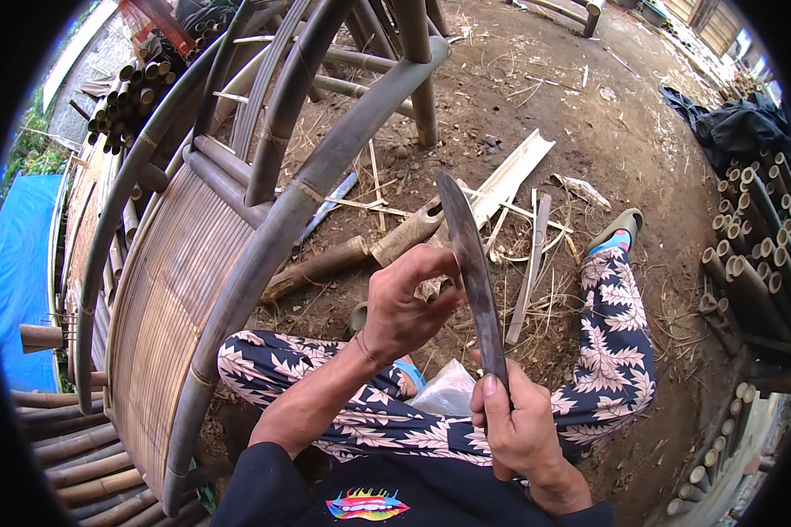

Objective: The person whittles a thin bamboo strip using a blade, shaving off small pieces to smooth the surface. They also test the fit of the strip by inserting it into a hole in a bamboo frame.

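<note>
A machete with a long dark blade stands upright in front of me, its tip pointing away. My right hand is closed around its handle, the thumb lying along the lower part. Beside the blade's left edge is my left hand, with curled fingers. Its index finger and thumb reach the blade; whatever is between their tips, if anything, is hidden. Beyond the blade lie a split bamboo piece and a cut bamboo tube. A clear plastic bag sits between my legs.
A bamboo chair frame with a slatted panel rises close on my left. Bamboo strips and shavings litter the dirt floor. Stacked bamboo poles line the right side, below a dark cloth. A blue tarp hangs far left.
</note>
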A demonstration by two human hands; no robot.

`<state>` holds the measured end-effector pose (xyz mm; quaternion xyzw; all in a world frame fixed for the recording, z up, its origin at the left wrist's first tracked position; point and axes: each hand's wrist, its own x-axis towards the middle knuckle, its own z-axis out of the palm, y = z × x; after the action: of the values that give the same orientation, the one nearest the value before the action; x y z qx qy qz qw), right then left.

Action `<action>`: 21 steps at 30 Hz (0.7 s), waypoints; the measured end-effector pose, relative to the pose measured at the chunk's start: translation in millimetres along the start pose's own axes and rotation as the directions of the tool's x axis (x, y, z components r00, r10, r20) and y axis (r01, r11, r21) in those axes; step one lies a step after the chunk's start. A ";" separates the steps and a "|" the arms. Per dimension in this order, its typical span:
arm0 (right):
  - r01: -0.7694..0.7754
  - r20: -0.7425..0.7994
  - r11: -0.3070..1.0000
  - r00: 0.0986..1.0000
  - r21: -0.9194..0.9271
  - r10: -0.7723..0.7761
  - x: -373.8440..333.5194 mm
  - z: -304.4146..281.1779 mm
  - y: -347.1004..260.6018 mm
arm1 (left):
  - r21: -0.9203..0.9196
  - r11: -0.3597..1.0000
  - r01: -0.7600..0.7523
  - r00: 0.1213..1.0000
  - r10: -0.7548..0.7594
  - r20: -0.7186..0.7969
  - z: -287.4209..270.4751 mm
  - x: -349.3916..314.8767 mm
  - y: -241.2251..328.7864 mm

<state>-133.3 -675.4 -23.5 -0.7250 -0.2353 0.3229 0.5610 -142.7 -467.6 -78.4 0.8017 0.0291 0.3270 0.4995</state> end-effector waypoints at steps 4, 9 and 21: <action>-0.012 0.010 1.000 1.000 0.015 0.012 -1.1 -0.4 1.0 | -0.020 1.000 0.017 1.000 -0.017 -0.007 1.1 0.1 2.8; 0.001 0.000 1.000 1.000 -0.004 -0.001 -0.5 -0.4 -1.2 | -0.024 0.999 0.038 0.996 -0.036 0.081 -2.1 -5.8 -3.5; 0.159 -0.152 0.898 0.959 -0.410 -0.239 32.2 -1.7 -17.3 | 0.515 0.697 -0.498 0.863 0.453 0.222 -51.8 131.8 137.7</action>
<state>-109.8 -649.4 -13.0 -0.8235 -0.3115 0.1358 0.4544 -106.6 -446.6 114.6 0.9035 -0.1047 0.3903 0.1432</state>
